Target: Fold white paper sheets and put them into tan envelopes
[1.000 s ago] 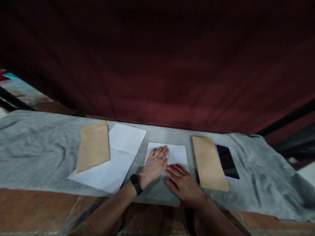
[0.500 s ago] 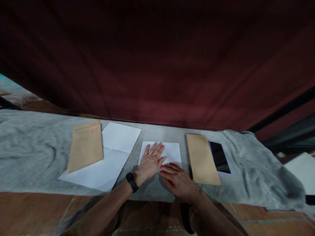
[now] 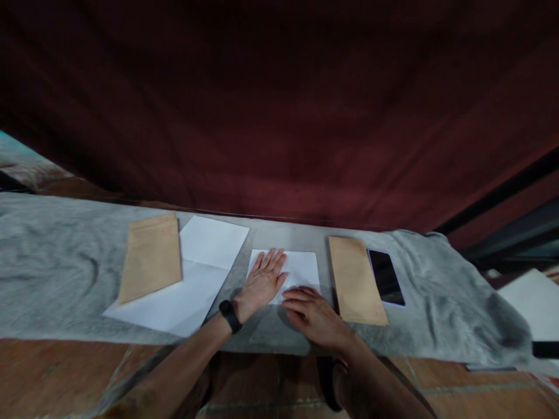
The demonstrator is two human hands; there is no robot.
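Note:
A white sheet of paper (image 3: 303, 267), apparently folded, lies flat in front of me. My left hand (image 3: 263, 280) rests flat on its left part, fingers stretched out and slightly spread, a black band on the wrist. Lower down, my right hand (image 3: 315, 313) lies over the sheet's near right edge, palm down with its fingers extended. Neither hand grips anything. Part of the sheet's near edge is hidden under the hands.
To the left, a brown envelope (image 3: 151, 256) overlaps a creased white sheet (image 3: 205, 285). At right lie another brown envelope (image 3: 356, 279) and a phone (image 3: 387, 276). Everything sits on a grey cloth (image 3: 52, 267); a dark red curtain (image 3: 279, 116) hangs behind.
My left hand has slid slightly to the left across the paper. My right hand stays near the lower edge, with little movement. The view has shifted a little.

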